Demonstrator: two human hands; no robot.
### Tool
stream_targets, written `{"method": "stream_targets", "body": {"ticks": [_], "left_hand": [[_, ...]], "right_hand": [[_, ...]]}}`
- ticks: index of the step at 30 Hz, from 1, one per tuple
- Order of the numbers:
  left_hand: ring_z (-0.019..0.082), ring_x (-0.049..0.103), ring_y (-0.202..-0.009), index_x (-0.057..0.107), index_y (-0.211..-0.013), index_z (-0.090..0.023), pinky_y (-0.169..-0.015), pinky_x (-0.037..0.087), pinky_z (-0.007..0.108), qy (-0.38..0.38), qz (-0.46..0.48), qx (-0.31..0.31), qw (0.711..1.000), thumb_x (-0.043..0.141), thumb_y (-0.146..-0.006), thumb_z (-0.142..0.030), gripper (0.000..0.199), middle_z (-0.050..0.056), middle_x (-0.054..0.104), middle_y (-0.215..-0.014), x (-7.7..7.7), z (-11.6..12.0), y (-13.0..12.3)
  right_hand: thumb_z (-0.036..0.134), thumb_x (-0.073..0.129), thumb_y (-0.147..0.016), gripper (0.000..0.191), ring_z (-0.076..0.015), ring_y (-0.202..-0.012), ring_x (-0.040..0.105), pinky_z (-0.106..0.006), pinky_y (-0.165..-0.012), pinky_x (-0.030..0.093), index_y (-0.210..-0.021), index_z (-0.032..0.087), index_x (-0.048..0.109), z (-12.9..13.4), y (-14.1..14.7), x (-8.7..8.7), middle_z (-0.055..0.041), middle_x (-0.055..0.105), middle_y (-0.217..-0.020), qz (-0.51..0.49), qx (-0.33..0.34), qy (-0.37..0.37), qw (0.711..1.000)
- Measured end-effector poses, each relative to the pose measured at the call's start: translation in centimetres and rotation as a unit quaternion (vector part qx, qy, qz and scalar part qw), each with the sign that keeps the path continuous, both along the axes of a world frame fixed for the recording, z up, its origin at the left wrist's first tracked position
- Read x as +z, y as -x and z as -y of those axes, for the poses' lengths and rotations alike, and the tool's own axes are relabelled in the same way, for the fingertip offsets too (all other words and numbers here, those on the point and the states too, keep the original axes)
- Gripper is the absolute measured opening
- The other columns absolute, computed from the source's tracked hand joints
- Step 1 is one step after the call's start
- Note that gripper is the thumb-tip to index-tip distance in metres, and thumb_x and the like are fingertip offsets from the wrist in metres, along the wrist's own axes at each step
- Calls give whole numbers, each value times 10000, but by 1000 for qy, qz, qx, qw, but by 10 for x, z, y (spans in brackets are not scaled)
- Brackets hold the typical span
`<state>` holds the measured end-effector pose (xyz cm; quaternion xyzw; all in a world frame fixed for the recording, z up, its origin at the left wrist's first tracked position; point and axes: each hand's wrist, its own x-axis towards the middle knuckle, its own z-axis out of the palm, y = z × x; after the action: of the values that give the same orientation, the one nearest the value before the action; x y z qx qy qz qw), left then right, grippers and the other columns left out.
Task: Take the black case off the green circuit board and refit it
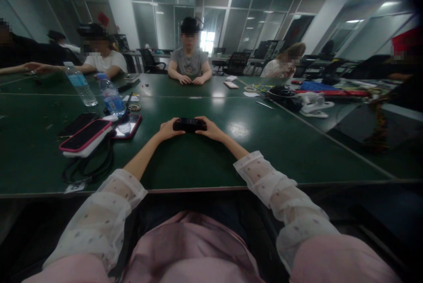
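Observation:
A small black oblong object (189, 124) is held between my two hands, just above or on the green table (211, 159); I cannot make out its exact kind. My left hand (169, 129) grips its left end, with the fingers behind and the thumb along the near side. At its right end, my right hand (210, 129) closes round it in the same way. Both forearms reach forward over the table's near edge in sheer white sleeves. To the left of my left hand lies a phone (127, 125) with a red edge, screen up.
Further left are a red-rimmed phone on a white block (86, 137), a dark phone (78, 124), black cords (95, 164) and two water bottles (82, 86). A pen (265, 105) and a white plastic item (313, 104) lie at right. Across the table sits a person (189, 60).

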<state>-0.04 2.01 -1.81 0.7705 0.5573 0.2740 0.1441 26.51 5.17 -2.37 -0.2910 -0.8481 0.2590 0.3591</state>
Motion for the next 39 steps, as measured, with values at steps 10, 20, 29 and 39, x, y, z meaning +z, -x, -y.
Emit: {"method": "stream_targets", "body": {"ticks": [10,20,29,39], "left_hand": [[298,561,-1240,466,-1346,-252,-1079,370,468,8,-3,5,1000,726,-703,-558,758,85,627,-1301,2,3,-1],[293,570,-1230,471,-1346,-235,-1071,386,455,6,0,1,1000,729,-701,-554,764,92,630,-1301,1,1,0],[300,551,-1256,490,-1325,-242,-1080,389,455,7,5,6,1000,727,-711,-542,723,88,600,-1342,3,3,-2],[311,568,-1227,515,-1304,-230,-1062,409,461,8,14,11,1000,725,-725,-517,680,90,614,-1314,2,2,-1]], "right_hand": [[307,740,-734,589,-260,-1146,590,-479,-1011,461,-1269,229,507,0,2,-4,-84,590,-1244,-32,-12,23,999],[318,746,-729,574,-268,-1152,585,-499,-1033,449,-1244,213,514,3,3,-2,-98,596,-1222,-48,-11,40,998],[358,761,-729,595,-253,-1166,578,-472,-1027,462,-1239,221,488,0,5,-5,-97,575,-1237,-97,-9,75,992],[333,758,-718,588,-259,-1182,563,-481,-1020,463,-1236,236,498,1,5,-3,-89,573,-1237,-97,-10,59,994]]}}
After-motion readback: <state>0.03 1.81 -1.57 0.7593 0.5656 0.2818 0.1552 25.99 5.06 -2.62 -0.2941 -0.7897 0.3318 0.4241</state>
